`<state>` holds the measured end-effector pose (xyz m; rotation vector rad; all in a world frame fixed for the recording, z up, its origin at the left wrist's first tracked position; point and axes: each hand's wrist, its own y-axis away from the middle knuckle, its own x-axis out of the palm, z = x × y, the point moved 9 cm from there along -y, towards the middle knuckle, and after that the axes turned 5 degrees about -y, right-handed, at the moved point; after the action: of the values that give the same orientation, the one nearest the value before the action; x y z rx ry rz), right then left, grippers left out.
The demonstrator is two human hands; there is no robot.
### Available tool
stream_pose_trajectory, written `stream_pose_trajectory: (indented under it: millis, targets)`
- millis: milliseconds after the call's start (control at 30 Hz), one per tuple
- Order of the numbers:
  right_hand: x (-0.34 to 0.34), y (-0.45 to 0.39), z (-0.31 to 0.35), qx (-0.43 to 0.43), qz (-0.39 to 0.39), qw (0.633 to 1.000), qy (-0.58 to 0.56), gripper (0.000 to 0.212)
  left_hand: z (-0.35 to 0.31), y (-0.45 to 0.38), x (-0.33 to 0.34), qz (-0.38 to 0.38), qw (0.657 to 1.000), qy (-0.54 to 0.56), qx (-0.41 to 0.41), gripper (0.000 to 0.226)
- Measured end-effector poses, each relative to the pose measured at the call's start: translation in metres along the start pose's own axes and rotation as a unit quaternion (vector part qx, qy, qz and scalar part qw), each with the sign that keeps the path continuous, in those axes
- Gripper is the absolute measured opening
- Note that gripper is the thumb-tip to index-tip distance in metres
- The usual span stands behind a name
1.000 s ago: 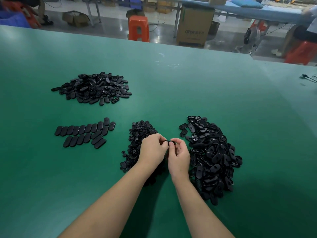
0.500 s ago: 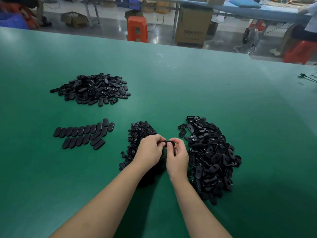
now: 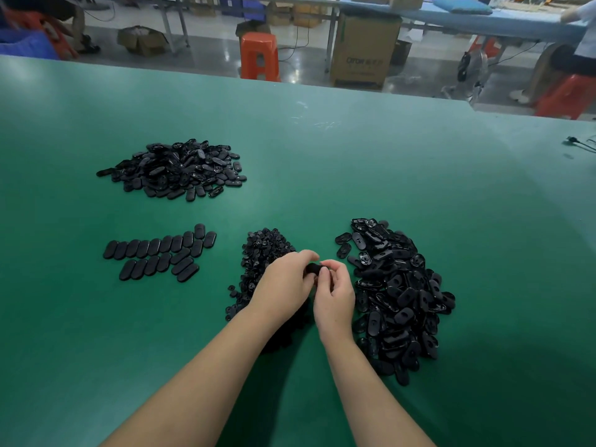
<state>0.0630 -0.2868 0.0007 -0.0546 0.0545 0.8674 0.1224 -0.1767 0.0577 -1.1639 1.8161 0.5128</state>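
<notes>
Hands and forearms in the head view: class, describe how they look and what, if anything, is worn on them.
Both are bare. The left hand and right hand wear no gloves, and no rings show. The left forearm and right forearm carry no sleeve, watch or band as far as the picture's lower edge.

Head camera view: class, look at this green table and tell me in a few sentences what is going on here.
A person works at the green table with bare hands. The left hand and right hand together pinch one small black piece between their fingertips. By the left hand lies a pile of small black parts; right of the hands is a heap of oval black shells. Further left lie neat rows of ovals, with another loose heap beyond them.
</notes>
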Motion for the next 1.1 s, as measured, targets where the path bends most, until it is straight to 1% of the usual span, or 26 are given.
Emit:
stream_pose_trajectory:
  millis: [100, 167, 200, 233, 267, 333, 400, 500, 567, 700, 867, 967, 1100]
  targets:
    - [0.000, -0.001, -0.004, 0.022, -0.002, 1.000, -0.011, 0.021, -0.006, 0.003, -0.007, -0.022, 0.995, -0.087, 0.048, 0.024]
    - [0.001, 0.000, -0.006, 0.033, 0.004, 0.999, -0.026, 0.019, -0.003, 0.007, -0.025, -0.079, 0.988, -0.121, 0.059, 0.021]
    - [0.001, 0.001, -0.006, 0.035, 0.009, 0.999, -0.029, 0.017, 0.006, 0.010, -0.036, -0.121, 0.984, -0.123, 0.046, 0.020]
    - [0.002, 0.001, -0.006, 0.034, 0.013, 0.999, -0.025, 0.016, 0.021, 0.013, -0.049, -0.164, 0.979, -0.124, 0.017, 0.019]
    - [0.002, 0.002, -0.005, 0.031, 0.016, 0.999, -0.019, 0.015, 0.043, 0.017, -0.060, -0.196, 0.972, -0.126, -0.033, 0.020]
    - [0.003, 0.003, -0.003, 0.024, 0.018, 1.000, -0.007, 0.014, 0.094, 0.030, -0.076, -0.222, 0.952, -0.131, -0.162, 0.025]
    - [0.004, 0.003, -0.001, 0.020, 0.019, 1.000, 0.003, 0.014, 0.134, 0.044, -0.081, -0.217, 0.932, -0.138, -0.256, 0.028]
    - [0.004, 0.002, -0.001, 0.020, 0.019, 1.000, 0.008, 0.015, 0.163, 0.059, -0.079, -0.184, 0.917, -0.161, -0.313, 0.029]
    - [0.004, 0.002, 0.000, 0.019, 0.018, 1.000, 0.012, 0.015, 0.171, 0.063, -0.078, -0.178, 0.913, -0.174, -0.325, 0.030]
    - [0.004, 0.002, -0.001, 0.020, 0.018, 1.000, 0.017, 0.015, 0.172, 0.064, -0.079, -0.214, 0.910, -0.177, -0.308, 0.031]
    - [0.004, 0.002, -0.001, 0.019, 0.017, 0.999, 0.025, 0.017, 0.179, 0.066, -0.083, -0.253, 0.909, -0.158, -0.290, 0.012]
    - [0.005, 0.003, 0.000, 0.019, 0.017, 0.999, 0.033, 0.017, 0.178, 0.067, -0.082, -0.262, 0.908, -0.172, -0.279, 0.012]
    - [0.005, 0.003, 0.001, 0.015, 0.019, 0.999, 0.042, 0.017, 0.177, 0.068, -0.080, -0.257, 0.904, -0.181, -0.289, 0.017]
